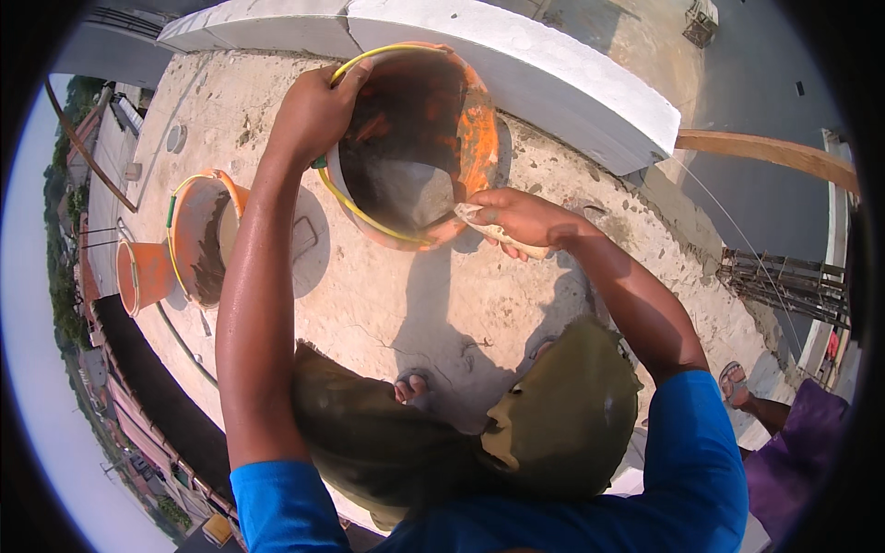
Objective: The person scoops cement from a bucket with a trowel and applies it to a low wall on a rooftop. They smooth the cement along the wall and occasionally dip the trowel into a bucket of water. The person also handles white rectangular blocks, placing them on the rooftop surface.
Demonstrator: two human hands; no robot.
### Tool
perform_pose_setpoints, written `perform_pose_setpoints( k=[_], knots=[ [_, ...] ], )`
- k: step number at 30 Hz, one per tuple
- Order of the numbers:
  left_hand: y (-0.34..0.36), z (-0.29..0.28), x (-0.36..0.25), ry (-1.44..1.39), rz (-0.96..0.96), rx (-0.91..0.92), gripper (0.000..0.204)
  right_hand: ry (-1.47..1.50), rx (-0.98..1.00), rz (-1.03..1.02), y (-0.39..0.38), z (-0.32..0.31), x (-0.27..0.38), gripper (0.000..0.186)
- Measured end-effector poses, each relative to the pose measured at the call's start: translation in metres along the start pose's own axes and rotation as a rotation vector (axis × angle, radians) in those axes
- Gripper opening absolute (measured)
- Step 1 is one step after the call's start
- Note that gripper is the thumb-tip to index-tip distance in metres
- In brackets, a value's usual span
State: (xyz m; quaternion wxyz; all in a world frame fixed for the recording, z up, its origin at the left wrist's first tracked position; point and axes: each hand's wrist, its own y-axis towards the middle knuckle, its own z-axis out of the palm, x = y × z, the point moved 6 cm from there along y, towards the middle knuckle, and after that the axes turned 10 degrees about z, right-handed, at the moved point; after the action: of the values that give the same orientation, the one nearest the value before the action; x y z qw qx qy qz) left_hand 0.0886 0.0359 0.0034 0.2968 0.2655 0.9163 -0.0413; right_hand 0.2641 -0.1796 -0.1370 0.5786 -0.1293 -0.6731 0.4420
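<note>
My left hand (323,106) is closed over the rim of a large orange bucket (477,129) on its far left side. The bucket is tilted, with its dark, grey-smeared inside facing me and a yellow handle lying along its rim. At the near right of the rim, my right hand (525,221) is wrapped around the pale, crusted handle of what looks like a trowel (470,214). A flat grey shape inside the bucket, beyond that hand, seems to be its blade. Haze blurs the bucket's inside, so its contents are hard to make out.
Left of my arm stand a second orange bucket (189,244) and a smaller orange one (143,276). White blocks (516,69) form a low wall behind the bucket. A wooden beam (774,152) juts out at the right. Another person's foot (735,384) is at the lower right.
</note>
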Motion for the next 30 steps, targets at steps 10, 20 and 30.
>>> perform_pose_setpoints(
  k=[10,20,30],
  knots=[
    [0.002,0.01,-0.01,-0.008,-0.067,0.061,0.067,-0.48,-0.442,-0.236,-0.015,-0.019,-0.01,0.043],
    [-0.006,0.007,-0.037,-0.018,-0.046,0.118,0.06,-1.012,-0.818,-0.18,-0.043,-0.012,0.036,0.039],
    [0.005,0.025,-0.015,0.024,0.072,0.105,0.066,-1.233,-0.706,-0.172,0.0,-0.007,0.049,0.039]
  ],
)
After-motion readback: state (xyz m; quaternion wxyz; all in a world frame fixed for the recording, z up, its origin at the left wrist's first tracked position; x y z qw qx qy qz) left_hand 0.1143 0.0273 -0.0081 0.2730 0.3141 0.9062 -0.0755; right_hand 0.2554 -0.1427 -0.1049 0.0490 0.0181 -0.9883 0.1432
